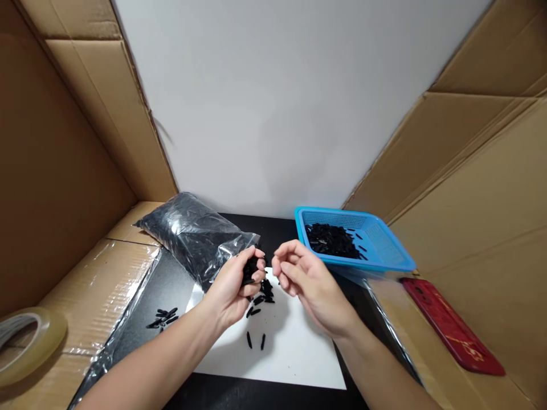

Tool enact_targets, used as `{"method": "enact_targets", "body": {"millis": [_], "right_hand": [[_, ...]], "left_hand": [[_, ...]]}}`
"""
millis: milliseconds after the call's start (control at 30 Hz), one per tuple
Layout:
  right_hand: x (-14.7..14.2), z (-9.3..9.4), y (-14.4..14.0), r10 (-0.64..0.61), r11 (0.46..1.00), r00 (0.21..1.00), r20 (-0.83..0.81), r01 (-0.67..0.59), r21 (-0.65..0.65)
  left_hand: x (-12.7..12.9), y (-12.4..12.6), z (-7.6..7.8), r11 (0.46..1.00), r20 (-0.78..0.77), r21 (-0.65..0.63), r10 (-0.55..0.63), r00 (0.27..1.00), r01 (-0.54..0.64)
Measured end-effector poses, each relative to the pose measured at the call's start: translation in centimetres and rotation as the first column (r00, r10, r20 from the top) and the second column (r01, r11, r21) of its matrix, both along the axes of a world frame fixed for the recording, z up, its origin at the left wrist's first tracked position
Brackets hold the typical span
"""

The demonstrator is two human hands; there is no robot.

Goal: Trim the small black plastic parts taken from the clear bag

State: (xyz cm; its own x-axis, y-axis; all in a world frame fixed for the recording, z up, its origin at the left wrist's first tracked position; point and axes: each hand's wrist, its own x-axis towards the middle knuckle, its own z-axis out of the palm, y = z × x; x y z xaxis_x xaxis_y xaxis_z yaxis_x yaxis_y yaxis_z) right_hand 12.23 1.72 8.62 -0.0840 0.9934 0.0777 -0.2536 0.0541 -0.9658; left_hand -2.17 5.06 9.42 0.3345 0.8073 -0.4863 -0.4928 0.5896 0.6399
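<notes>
My left hand (237, 283) is closed around a handful of small, slim black pieces (250, 270), just in front of the mouth of a clear plastic bag (192, 233) filled with more of them. To its right, my right hand (305, 279) is raised with fingers curled and thumb against them; whether anything sits in that pinch is hidden. Below both hands lies a white sheet (290, 353), with a loose cluster of black pieces (267, 291) and a few single ones nearer me. The exact kind of these pieces is too small to tell.
At the back right a blue basket (384, 245) holds a heap of black pieces. A small pile (163, 318) lies left of the sheet. A tape roll (38, 344) is at far left, a red phone case (455, 327) at right. Cardboard walls (482, 165) flank the space.
</notes>
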Motion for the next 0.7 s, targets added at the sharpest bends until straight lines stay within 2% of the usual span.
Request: {"method": "enact_targets", "body": {"millis": [100, 167, 233, 333, 400, 467, 567, 700], "right_hand": [[-1.0, -0.4, -0.4, 0.008, 0.995, 0.961, 0.278, -0.034, 0.092], [-1.6, -0.6, -0.8, -0.084, 0.973, 0.871, 0.483, -0.032, 0.228], [-2.0, -0.7, -1.0, -0.197, 0.935, 0.8, 0.566, -0.02, 0.355], [-1.8, -0.7, -1.0, -0.288, 0.905, 0.805, 0.519, 0.052, 0.423], [-1.3, -0.7, -0.8, -0.307, 0.913, 0.845, 0.438, 0.131, 0.387], [-0.6, -0.6, -0.5, -0.336, 0.916, 0.873, 0.354, 0.215, 0.339], [0.4, -0.5, -0.1, -0.394, 0.902, 0.868, 0.3, 0.304, 0.306], [1.0, -0.3, 0.1, -0.421, 0.897, 0.847, 0.326, 0.336, 0.286]], "left_hand": [[0.2, 0.1, -0.4, 0.999, -0.015, -0.021, 0.039, 0.999, -0.039], [0.4, 0.0, -0.5, 0.998, -0.029, -0.037, 0.05, 0.998, -0.051], [0.5, -0.2, -0.6, 0.997, -0.035, -0.051, 0.047, 0.998, -0.049], [0.5, -0.4, -0.5, 0.998, -0.019, -0.06, 0.014, 1.0, -0.015], [0.4, -0.5, -0.4, 0.997, -0.002, -0.063, -0.039, 0.999, 0.038], [0.2, -0.7, -0.2, 0.989, 0.011, -0.046, -0.139, 0.99, 0.14], [-0.1, -1.1, 0.2, 0.958, -0.009, 0.06, -0.279, 0.96, 0.279], [-0.3, -1.5, 1.0, 0.92, -0.094, 0.214, -0.314, 0.945, 0.327]]}}
